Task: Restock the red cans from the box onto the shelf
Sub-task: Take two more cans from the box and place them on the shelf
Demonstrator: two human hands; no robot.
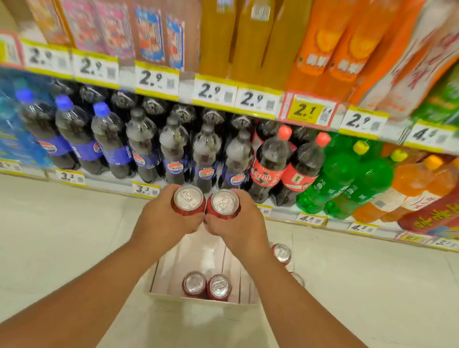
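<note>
My left hand (165, 222) grips one red can (189, 199) and my right hand (236, 229) grips another red can (223, 202). Both cans are upright, side by side and touching, held above the floor in front of the lower shelf edge (100, 183). Below my wrists a white cardboard box (202, 300) stands on the floor with two red cans (206, 285) upright at its near end. Another red can (281, 253) stands on the floor just right of the box, partly hidden by my right forearm.
The lower shelf holds rows of dark cola bottles (172, 146), red-labelled cola bottles (283, 167), green bottles (341, 179) and orange bottles (408, 193). The upper shelf (257, 101) carries tall juice bottles and price tags. Pale floor tiles (32, 233) spread on both sides of the box.
</note>
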